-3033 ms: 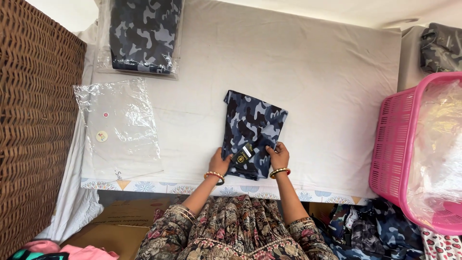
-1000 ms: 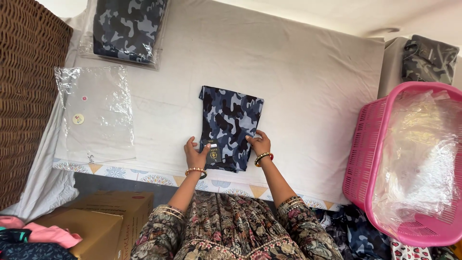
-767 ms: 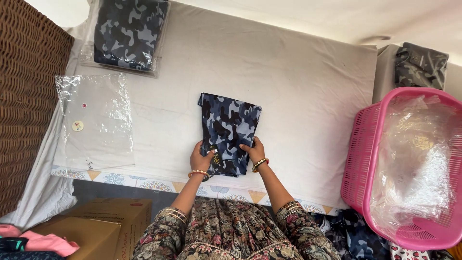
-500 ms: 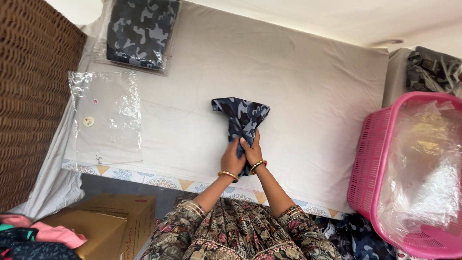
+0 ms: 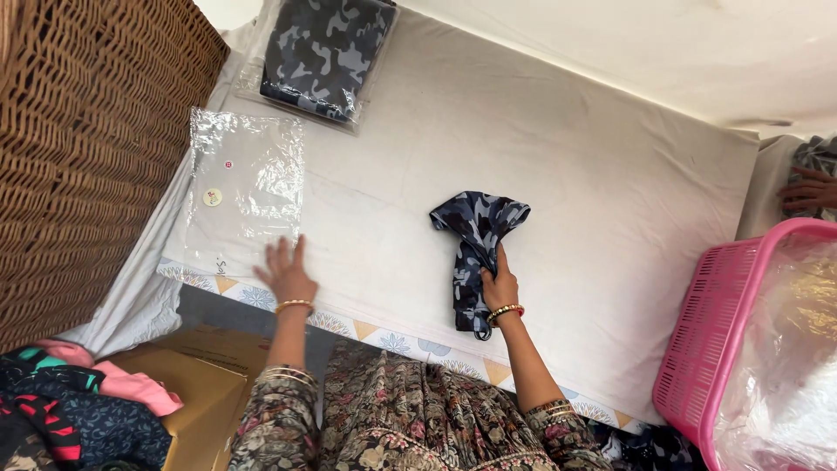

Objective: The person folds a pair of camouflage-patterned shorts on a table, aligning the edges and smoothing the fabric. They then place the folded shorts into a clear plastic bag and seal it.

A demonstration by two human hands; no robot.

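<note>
A folded blue camouflage garment [image 5: 478, 240] lies bunched on the white table cover [image 5: 575, 174], near the front edge. My right hand [image 5: 499, 288] grips its lower part. My left hand [image 5: 285, 273] is open, fingers spread, at the near corner of an empty clear plastic bag [image 5: 244, 187] that lies flat on the table's left side.
A bagged camouflage garment [image 5: 323, 48] lies at the back left. A wicker wall [image 5: 78, 148] stands left, a pink basket [image 5: 724, 331] lined with plastic right. A cardboard box [image 5: 205, 375] and clothes sit below left. Another person's hand [image 5: 806, 192] shows at the far right.
The garment went from a flat rectangle under both hands to a narrow bunch. My left hand let go and moved left to the clear bag; my right hand keeps hold.
</note>
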